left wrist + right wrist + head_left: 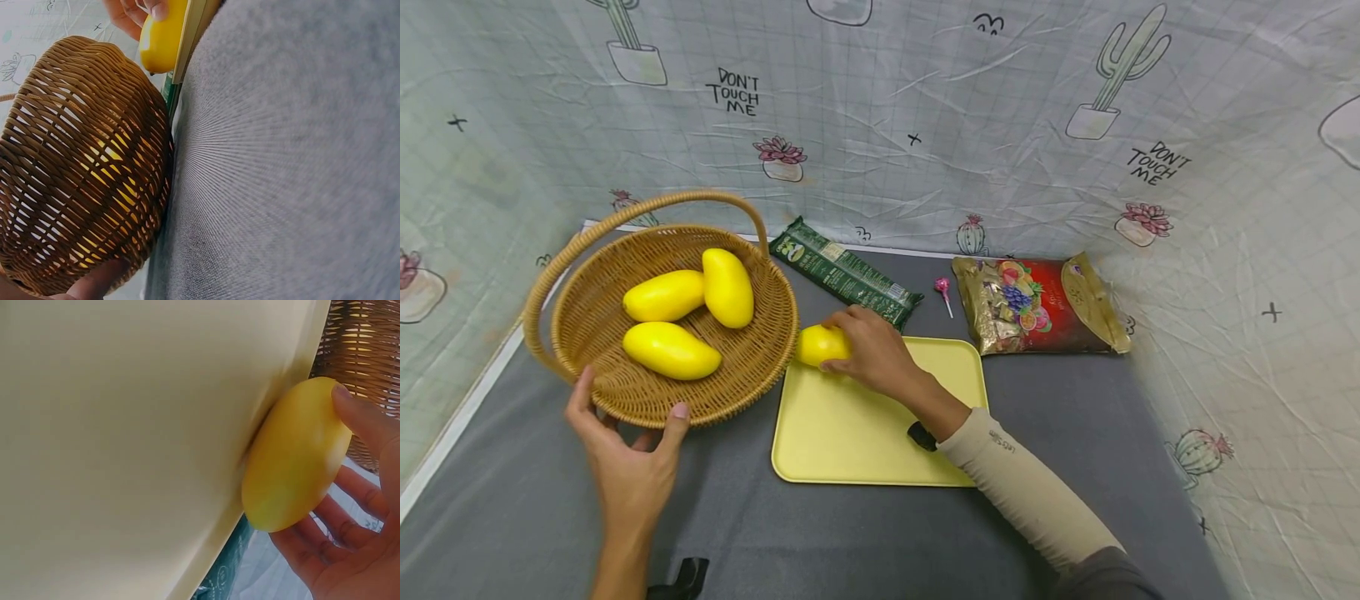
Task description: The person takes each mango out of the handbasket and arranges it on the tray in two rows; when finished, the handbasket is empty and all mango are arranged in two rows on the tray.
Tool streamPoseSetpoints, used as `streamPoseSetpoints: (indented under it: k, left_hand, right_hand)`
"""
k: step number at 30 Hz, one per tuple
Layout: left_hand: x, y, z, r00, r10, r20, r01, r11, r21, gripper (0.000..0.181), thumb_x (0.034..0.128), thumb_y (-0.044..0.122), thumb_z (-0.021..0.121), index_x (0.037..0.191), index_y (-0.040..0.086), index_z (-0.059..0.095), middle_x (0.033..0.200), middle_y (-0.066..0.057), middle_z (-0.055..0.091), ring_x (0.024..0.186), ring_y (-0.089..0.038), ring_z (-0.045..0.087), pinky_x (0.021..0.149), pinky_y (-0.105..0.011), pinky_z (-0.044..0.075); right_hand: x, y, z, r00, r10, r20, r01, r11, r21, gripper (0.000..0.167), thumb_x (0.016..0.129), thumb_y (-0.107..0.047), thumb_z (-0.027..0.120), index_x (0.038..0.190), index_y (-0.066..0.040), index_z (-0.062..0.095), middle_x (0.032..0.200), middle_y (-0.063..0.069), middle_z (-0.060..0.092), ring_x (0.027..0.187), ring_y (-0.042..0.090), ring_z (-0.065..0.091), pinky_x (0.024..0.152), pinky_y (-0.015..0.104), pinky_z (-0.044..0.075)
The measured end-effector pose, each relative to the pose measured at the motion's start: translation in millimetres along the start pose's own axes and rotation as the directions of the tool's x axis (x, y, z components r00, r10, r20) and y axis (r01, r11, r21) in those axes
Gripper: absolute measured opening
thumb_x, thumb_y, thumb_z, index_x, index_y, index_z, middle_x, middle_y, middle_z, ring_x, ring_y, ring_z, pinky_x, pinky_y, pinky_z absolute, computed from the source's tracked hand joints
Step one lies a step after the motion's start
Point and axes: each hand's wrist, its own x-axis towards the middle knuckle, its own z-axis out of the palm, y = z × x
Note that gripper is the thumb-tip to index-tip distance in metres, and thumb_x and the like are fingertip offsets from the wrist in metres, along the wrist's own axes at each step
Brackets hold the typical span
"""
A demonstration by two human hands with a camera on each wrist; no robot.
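In the head view, a mango is clamped in the right hand at the 10 o'clock corner of the tray; the wicker basket, holding three mangoes, is gripped at 7 o'clock by the left hand. In the left wrist view, the basket is seen at 9 o'clock, the clamped mango at 11. In the right wrist view, that mango is held at 3 o'clock between thumb and fingers.
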Motion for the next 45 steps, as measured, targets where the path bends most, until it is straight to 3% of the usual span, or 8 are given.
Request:
streamPoseSetpoints:
  k: [8,20,30,35,38,41,45]
  left_hand:
    - [0.6,-0.1,-0.8,1.0,0.003,0.0,-0.003,1.0,0.007,0.106,0.0878,0.003,0.081,0.168,0.031,0.018,0.17,-0.004,0.025,0.144,-0.028,0.044,0.082,-0.006,0.048]
    - [-0.7,0.5,0.5,1.0,0.002,-0.005,-0.002,1.0,0.013,0.104,0.0887,0.003,0.081,0.167,0.032,0.019,0.168,-0.006,0.027,0.139,-0.028,0.046,0.082,-0.006,0.049]
    - [-1.4,2.2,0.4,1.0,0.003,-0.002,-0.003,1.0,0.025,0.102,0.0905,0.006,0.08,0.168,0.032,0.018,0.168,-0.006,0.028,0.139,-0.028,0.047,0.083,-0.006,0.049]
    - [-1.3,1.9,-0.3,1.0,-0.002,0.005,0.002,0.999,0.048,0.103,0.0906,0.007,0.081,0.168,0.033,0.017,0.17,-0.003,0.027,0.142,-0.027,0.046,0.084,-0.008,0.049]
    - [-0.5,2.1,-0.9,1.0,-0.005,0.005,0.005,0.998,0.066,0.104,0.0903,0.006,0.081,0.168,0.033,0.017,0.171,-0.001,0.025,0.144,-0.026,0.044,0.087,-0.015,0.052]
    - [-0.4,2.8,-1.5,1.0,-0.022,0.004,0.022,0.996,0.085,0.105,0.0906,0.007,0.081,0.168,0.035,0.016,0.171,0.001,0.023,0.146,-0.024,0.043,0.096,-0.032,0.057]
    - [-0.9,4.0,-1.6,0.999,-0.046,0.008,0.045,0.995,0.086,0.105,0.0916,0.009,0.081,0.168,0.037,0.014,0.172,0.004,0.021,0.148,-0.023,0.041,0.103,-0.057,0.053]
  right_hand:
    - [-3.2,-8,-16,0.999,-0.013,-0.038,0.014,1.0,0.027,0.059,0.085,-0.043,0.091,0.135,-0.019,0.071,0.13,0.003,0.069,0.12,0.026,0.063,0.091,0.043,0.058]
    - [9.4,-41,-47,0.984,-0.127,-0.124,0.145,0.978,0.15,0.059,0.087,-0.039,0.089,0.139,-0.018,0.069,0.131,0.001,0.068,0.123,0.021,0.061,0.101,0.041,0.053]
    - [35.9,-82,-42,0.982,-0.184,-0.04,0.189,0.964,0.188,0.062,0.09,-0.042,0.087,0.144,-0.019,0.065,0.144,-0.001,0.066,0.137,0.019,0.057,0.114,0.037,0.047]
    - [47.3,-98,-30,0.978,-0.209,0.012,0.203,0.958,0.201,0.065,0.09,-0.044,0.086,0.146,-0.02,0.063,0.143,0.0,0.066,0.131,0.016,0.06,0.109,0.031,0.049]
    - [53.2,-107,-23,0.972,-0.231,0.044,0.217,0.953,0.21,0.066,0.09,-0.044,0.085,0.147,-0.021,0.062,0.141,0.001,0.066,0.129,0.015,0.06,0.106,0.031,0.049]
    - [58.9,-117,-16,0.961,-0.265,0.077,0.245,0.947,0.206,0.067,0.09,-0.044,0.085,0.148,-0.02,0.06,0.142,-0.002,0.065,0.128,0.014,0.06,0.105,0.027,0.048]
    - [65.1,-128,-8,0.944,-0.302,0.135,0.274,0.942,0.195,0.069,0.09,-0.045,0.085,0.149,-0.02,0.06,0.139,-0.006,0.066,0.122,0.009,0.06,0.098,0.02,0.046]
